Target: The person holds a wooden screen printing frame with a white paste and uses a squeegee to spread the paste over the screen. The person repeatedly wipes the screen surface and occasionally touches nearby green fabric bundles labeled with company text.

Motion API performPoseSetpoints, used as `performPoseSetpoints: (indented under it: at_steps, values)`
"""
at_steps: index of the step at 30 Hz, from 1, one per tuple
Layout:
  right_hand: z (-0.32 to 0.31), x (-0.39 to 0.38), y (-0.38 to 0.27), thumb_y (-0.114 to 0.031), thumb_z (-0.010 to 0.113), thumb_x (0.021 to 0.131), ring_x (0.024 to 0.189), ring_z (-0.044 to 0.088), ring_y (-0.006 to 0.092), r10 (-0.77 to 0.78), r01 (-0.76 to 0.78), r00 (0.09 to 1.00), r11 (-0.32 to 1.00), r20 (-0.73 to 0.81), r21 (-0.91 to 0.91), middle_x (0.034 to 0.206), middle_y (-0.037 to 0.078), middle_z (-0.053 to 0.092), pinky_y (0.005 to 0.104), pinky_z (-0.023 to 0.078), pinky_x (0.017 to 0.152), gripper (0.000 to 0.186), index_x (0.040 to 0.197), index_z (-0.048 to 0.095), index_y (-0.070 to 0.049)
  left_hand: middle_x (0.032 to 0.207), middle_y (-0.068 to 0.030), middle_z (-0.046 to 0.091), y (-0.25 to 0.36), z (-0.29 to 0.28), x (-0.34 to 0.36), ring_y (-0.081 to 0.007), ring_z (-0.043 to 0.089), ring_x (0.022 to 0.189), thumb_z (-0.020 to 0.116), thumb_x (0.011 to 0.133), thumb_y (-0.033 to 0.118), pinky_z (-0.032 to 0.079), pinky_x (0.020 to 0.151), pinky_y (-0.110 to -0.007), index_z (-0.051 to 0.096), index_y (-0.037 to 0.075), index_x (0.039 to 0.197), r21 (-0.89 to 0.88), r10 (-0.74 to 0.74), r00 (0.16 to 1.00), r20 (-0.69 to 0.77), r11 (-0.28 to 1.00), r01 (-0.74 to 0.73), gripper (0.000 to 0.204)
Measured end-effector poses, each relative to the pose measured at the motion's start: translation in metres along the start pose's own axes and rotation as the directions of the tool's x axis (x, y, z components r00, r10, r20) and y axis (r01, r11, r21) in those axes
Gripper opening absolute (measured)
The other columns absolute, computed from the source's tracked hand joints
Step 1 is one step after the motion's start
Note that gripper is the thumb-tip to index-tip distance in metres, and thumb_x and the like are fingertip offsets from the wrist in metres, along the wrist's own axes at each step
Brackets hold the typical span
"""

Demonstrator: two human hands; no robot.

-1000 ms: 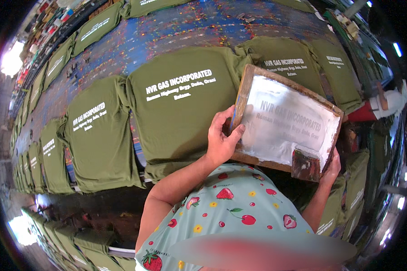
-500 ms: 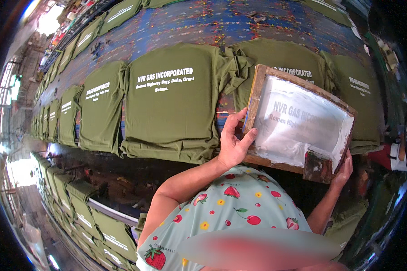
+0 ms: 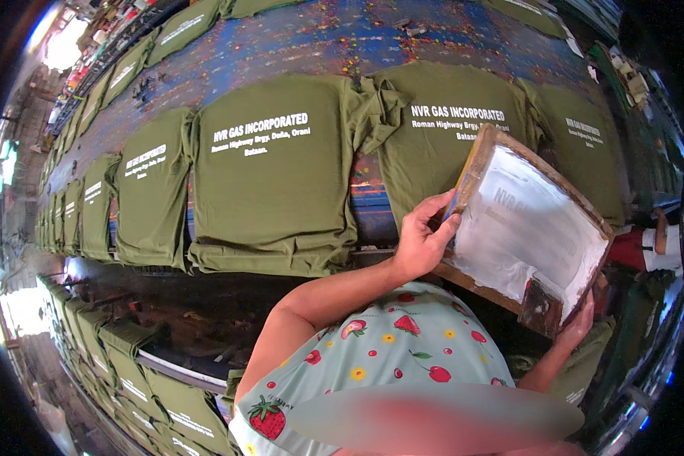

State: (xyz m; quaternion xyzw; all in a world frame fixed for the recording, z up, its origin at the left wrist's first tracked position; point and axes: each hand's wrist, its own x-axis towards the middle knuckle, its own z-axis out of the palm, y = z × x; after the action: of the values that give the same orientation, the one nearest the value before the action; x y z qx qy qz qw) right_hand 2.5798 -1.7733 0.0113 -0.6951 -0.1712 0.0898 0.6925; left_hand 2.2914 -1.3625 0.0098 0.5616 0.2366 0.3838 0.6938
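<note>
Between my hands is a wooden silk-screen frame (image 3: 552, 179), held tilted in the air. White ink smears its mesh, and faint lettering shows through. My left hand (image 3: 427, 237) grips the left side, thumb on top and fingers curled round the wood. At the lower right corner, my right hand (image 3: 577, 327) is closed on the frame, its fingers partly hidden. A dark squeegee (image 3: 541, 308) rests in the frame near that corner; I cannot tell whether my right hand touches it. Past the frame lies an olive-green T-shirt (image 3: 433, 156) with white printed lettering, partly covered by the frame.
More printed olive shirts (image 3: 270, 182) lie in a row along the long, paint-spotted blue table (image 3: 304, 45). Below it, another row of shirts (image 3: 182, 403) runs along a second table at lower left. Another person (image 3: 653, 243) stands at the far right.
The frame has swung to the right and tilted more steeply, uncovering more of the shirt's print. Both hands have moved with it and keep their hold. The view has shifted slightly.
</note>
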Motion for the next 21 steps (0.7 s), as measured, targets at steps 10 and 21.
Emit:
performPoseSetpoints:
  at_steps: [10, 21]
  values:
    - [-0.052, 0.006, -0.001, -0.039, 0.047, 0.118, 0.135, 0.062, 0.0302, -0.059, 0.012, 0.984, 0.963, -0.167, -0.269, 0.147, 0.020, 0.067, 0.0456, 0.045, 0.120, 0.062, 0.151, 0.062, 0.010, 0.148, -0.0194, 0.066, -0.036, 0.058, 0.005, -0.0252, 0.065, 0.136, 0.083, 0.092, -0.002, 0.049, 0.118, -0.038, 0.059, -0.004, 0.154, 0.098, 0.073, 0.992, 0.103, 0.992, -0.083, 0.066]
    - [-0.083, 0.166, 0.036, -0.044, 0.050, 0.117, 0.140, 0.061, 0.0329, 0.078, -0.079, 0.996, 0.997, -0.037, -0.023, 0.154, 0.019, 0.064, 0.0474, 0.043, 0.123, 0.068, 0.155, 0.057, 0.012, 0.138, -0.0057, 0.070, -0.059, 0.143, 0.051, -0.0141, 0.067, 0.123, 0.082, 0.096, 0.001, 0.052, 0.112, -0.032, 0.059, -0.001, 0.156, 0.079, -0.079, 0.995, -0.059, 0.993, 0.083, 0.064]
